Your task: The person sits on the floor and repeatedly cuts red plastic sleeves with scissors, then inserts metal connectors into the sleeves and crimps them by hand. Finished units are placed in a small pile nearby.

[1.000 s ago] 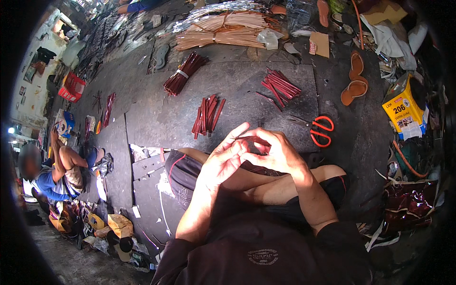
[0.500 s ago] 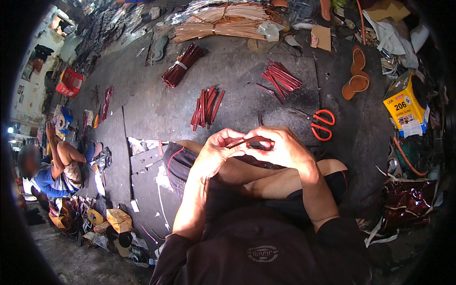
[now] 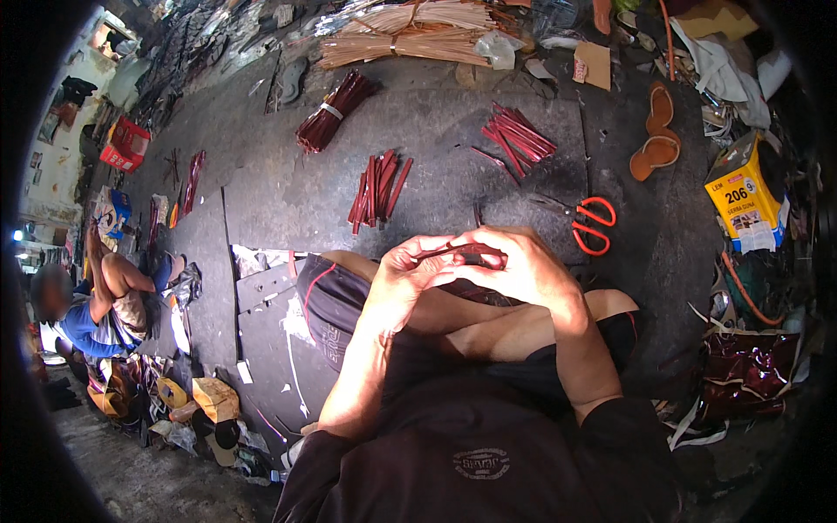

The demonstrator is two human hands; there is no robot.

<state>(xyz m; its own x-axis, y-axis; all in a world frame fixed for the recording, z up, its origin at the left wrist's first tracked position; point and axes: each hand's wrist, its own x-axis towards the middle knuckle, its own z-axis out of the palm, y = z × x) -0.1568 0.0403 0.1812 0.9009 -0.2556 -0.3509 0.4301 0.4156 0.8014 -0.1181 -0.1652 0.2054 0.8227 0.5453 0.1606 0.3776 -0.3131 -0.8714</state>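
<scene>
Between my two hands, above my crossed legs, is a thin dark red strip (image 3: 466, 251). My left hand (image 3: 408, 268) pinches one end of it between thumb and fingers. The other end is in the closed fingers of my right hand (image 3: 516, 266), partly hidden by them. Just beyond my hands lies a small loose pile of dark red strips (image 3: 377, 192) on the dark board. Another pile of red strips (image 3: 520, 138) is farther off to the right. Scissors with orange handles (image 3: 593, 227) rest to the right of my right hand.
A banded bundle of dark red strips (image 3: 333, 113) lies farther away, below long tan strip bundles (image 3: 405, 48). Two brown sandal soles (image 3: 656, 157) and a yellow can (image 3: 741, 196) are at the right. Another person (image 3: 105, 296) sits at the far left beside scraps.
My fingers have shifted slightly along the strip, with the two hands closer together at the fingertips. The piles and scissors appear unmoved.
</scene>
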